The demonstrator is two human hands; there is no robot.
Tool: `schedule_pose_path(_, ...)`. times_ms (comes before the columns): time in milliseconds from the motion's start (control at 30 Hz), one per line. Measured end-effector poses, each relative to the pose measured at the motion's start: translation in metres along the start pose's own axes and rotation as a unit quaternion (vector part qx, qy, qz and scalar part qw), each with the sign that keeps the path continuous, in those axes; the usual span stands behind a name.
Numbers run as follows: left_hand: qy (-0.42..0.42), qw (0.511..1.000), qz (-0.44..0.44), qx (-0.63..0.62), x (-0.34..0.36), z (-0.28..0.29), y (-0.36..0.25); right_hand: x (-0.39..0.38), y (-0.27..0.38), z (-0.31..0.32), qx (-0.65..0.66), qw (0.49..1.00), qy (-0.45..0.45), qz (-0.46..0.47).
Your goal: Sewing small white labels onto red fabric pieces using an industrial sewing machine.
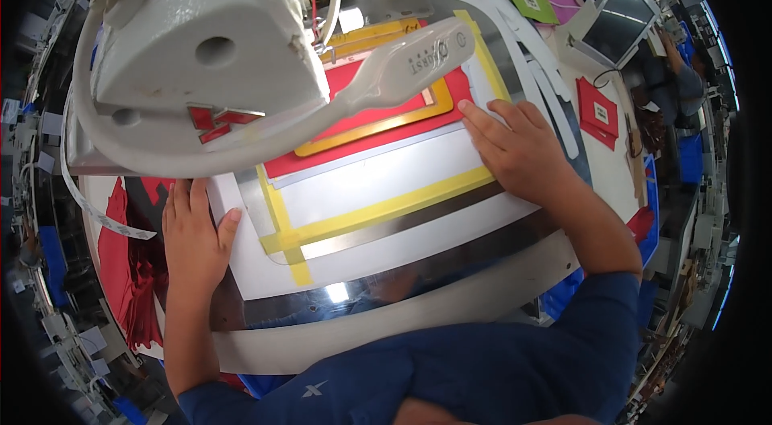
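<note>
A red fabric piece (354, 147) lies under the sewing machine head (201, 31) with a yellow frame (374, 134) on top of it. White sheets (386, 189) show beneath it, bordered by yellow tape (394, 206) on the shiny metal plate (366, 288). My right hand (519, 147) rests at the right side of the fabric, fingers stretched out over its edge and the tape. My left hand (195, 236) lies with fingers extended at the left edge of the white sheet, beside some red pieces; its fingertips are partly behind the machine. Neither hand grips anything visible.
A white gooseneck lamp (410, 63) arches across the fabric. Red cloth (129, 272) hangs in a heap at the left. On the right are red labelled pieces (597, 114), green pieces (531, 4), white strips (555, 107) and a tilted screen (623, 15). A person works farther right.
</note>
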State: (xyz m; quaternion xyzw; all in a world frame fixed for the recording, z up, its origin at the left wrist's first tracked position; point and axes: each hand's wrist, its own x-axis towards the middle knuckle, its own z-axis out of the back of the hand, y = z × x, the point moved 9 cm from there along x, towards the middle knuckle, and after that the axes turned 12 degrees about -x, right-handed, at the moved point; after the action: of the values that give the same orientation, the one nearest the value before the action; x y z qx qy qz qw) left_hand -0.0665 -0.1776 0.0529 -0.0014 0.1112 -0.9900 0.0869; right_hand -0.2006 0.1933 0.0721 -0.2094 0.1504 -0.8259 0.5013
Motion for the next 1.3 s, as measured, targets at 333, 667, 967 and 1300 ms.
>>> schedule_pose_path(333, 0.063, 0.982, -0.162, -0.074, -0.008, -0.033, -0.106, -0.002, -0.008, -0.007, 0.006, 0.999, -0.001, -0.037)
schedule_pose_path(667, 0.048, 0.983, -0.163, -0.062, -0.009, -0.032, -0.110, -0.005, -0.011, -0.003, 0.022, 0.998, -0.006, -0.052)
schedule_pose_path(967, 0.064, 0.965, -0.237, -0.091, -0.017, -0.038, -0.117, 0.001, 0.001, 0.008, 0.188, 0.982, -0.002, -0.034)
schedule_pose_path(1300, 0.068, 0.973, -0.221, -0.024, -0.011, -0.040, -0.122, -0.001, 0.003, 0.000, 0.223, 0.974, 0.037, -0.026)
